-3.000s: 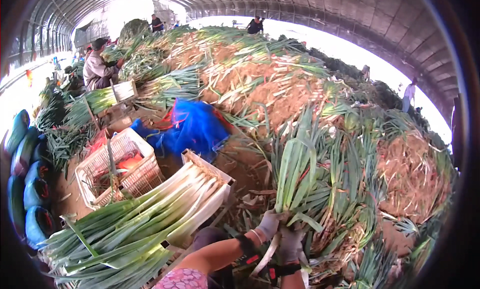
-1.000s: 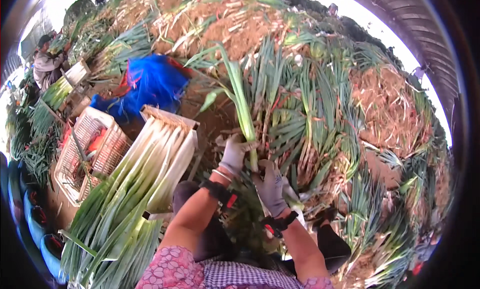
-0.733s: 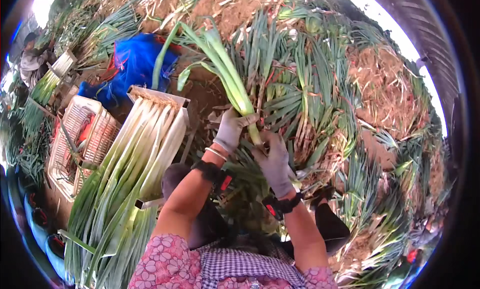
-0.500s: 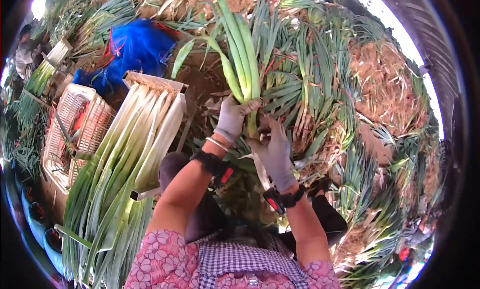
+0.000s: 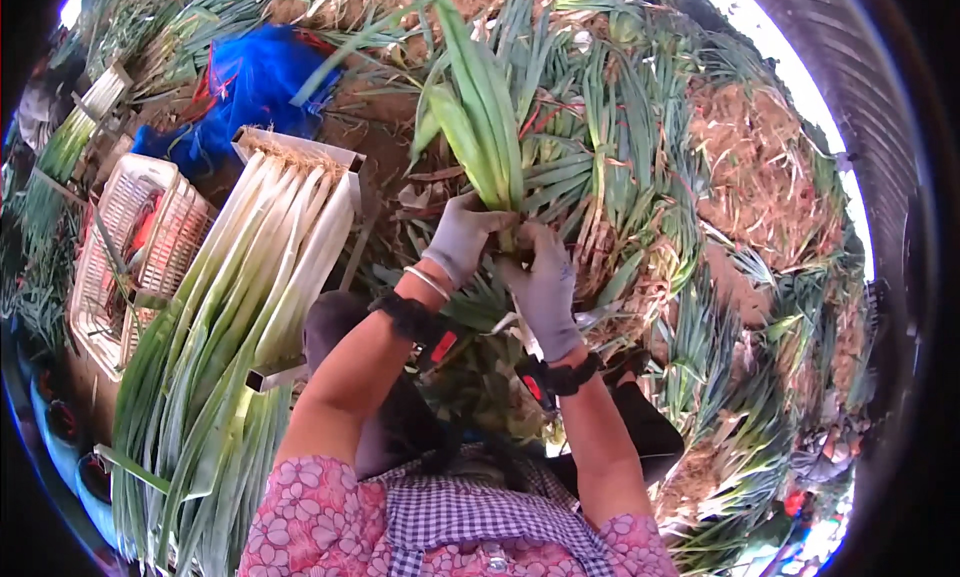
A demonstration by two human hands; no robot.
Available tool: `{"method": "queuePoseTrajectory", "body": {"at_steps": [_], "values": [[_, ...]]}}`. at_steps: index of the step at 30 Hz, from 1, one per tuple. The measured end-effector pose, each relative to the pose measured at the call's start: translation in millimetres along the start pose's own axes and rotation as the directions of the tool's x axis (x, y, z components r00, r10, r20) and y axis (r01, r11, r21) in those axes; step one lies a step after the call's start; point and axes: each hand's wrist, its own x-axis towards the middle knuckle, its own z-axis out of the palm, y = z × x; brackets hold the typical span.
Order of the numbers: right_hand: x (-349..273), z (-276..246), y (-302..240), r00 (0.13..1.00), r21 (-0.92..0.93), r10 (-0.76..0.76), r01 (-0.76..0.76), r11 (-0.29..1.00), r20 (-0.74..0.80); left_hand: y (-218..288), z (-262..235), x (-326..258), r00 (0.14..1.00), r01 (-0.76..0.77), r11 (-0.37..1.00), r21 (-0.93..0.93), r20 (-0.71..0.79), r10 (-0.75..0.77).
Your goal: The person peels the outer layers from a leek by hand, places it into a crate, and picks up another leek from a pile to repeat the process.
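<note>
The leek extends beyond the left hand, whose grip wraps its stem; its splayed side leaf now lies nearer the others, so its top seems more gathered. The right hand curls just below that grip, its hold unclear. Leftward lies a leek bundle.

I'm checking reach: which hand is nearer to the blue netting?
Left. The left hand is below and right of the blue netting in the picture; the right hand is farther right and lower.
</note>
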Motion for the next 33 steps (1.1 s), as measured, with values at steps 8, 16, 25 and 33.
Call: {"method": "queuePoseTrajectory", "body": {"at_steps": [8,16,25,33], "values": [[-24,-21,1,0.976,0.437,0.031,-0.125,0.891,0.216,22,0,4,0.941,0.287,0.938,-0.194,-0.124,-0.314],[-102,-68,55,0.632,0.466,0.412,-0.769,0.437,0.656,7,-14,21,0.923,0.27,0.771,-0.577,-0.073,-0.377],[-89,-37,44,0.838,-0.006,0.381,-0.412,0.911,0.39,17,1,24,0.944,0.22,0.783,-0.582,-0.074,-0.321],[-26,-30,6,0.721,0.289,0.273,-0.551,0.783,0.637,-1,20,13,0.894,0.366,0.682,-0.634,0.037,-0.446]]}}
